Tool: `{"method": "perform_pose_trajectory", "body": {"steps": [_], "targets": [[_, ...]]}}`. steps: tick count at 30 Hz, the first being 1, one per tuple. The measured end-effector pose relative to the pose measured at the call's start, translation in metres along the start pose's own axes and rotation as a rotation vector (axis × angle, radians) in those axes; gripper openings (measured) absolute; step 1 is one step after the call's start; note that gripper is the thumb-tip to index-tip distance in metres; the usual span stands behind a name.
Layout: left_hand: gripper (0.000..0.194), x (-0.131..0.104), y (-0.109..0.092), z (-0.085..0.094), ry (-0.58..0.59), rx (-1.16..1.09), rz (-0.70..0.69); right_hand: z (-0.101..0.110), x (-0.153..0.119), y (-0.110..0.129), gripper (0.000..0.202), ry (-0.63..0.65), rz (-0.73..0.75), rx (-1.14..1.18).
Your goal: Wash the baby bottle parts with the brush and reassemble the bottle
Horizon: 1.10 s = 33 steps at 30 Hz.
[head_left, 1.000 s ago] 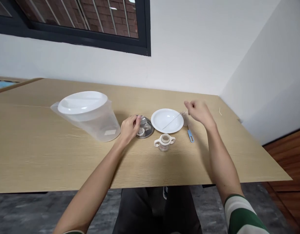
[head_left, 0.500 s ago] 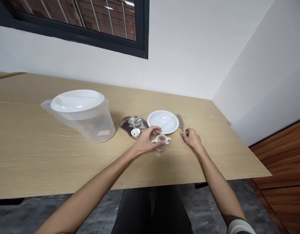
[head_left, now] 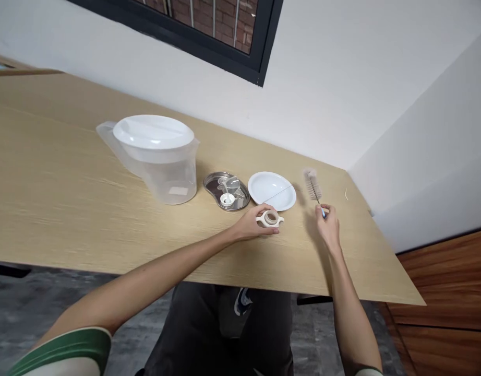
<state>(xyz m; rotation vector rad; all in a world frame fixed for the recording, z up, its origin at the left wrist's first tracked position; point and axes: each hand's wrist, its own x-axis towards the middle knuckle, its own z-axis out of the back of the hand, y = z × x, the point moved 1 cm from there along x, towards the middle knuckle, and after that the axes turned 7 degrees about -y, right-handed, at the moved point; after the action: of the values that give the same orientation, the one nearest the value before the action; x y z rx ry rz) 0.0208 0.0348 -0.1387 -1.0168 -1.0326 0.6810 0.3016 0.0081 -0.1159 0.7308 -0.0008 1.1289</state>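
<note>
My left hand [head_left: 253, 223] is closed around a small bottle [head_left: 271, 217] with a white two-handled ring at its neck; its open mouth faces up. My right hand [head_left: 328, 223] grips the blue handle of a bristle brush [head_left: 312, 186], which is raised with its bristles up and away from me. Behind the bottle sits a white bowl [head_left: 264, 188] with a thin rod lying across it. To the bowl's left, a kidney-shaped metal tray [head_left: 212, 186] holds a white ring-shaped part [head_left: 227, 199] and clear pieces.
A large translucent pitcher [head_left: 168, 175] with a white lid stands on the wooden table [head_left: 87, 209], left of the tray. A thin pale strip [head_left: 346, 194] lies near the right edge. The wall and window frame are behind.
My right hand has lifted the brush off the table and turned it upright. My left fingers have closed in on the bottle. The camera view has tilted and shifted.
</note>
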Motion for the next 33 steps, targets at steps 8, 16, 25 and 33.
{"method": "perform_pose_trajectory", "body": {"steps": [8, 16, 25, 33], "targets": [[0.039, -0.005, -0.013, 0.009, 0.018, 0.396, -0.249, 0.083, -0.044, 0.020, 0.038, 0.234, 0.317, 0.122], [0.042, 0.002, -0.019, 0.021, -0.033, 0.634, -0.306, 0.133, -0.071, 0.025, 0.037, 0.296, 0.641, -0.043], [0.019, -0.005, -0.020, 0.017, 0.053, 0.821, -0.503, 0.137, -0.078, 0.042, 0.037, 0.218, 0.886, -0.441], [0.020, -0.009, -0.014, 0.015, 0.113, 0.994, -0.536, 0.123, -0.071, 0.054, 0.039, 0.560, 0.648, -0.207]]}}
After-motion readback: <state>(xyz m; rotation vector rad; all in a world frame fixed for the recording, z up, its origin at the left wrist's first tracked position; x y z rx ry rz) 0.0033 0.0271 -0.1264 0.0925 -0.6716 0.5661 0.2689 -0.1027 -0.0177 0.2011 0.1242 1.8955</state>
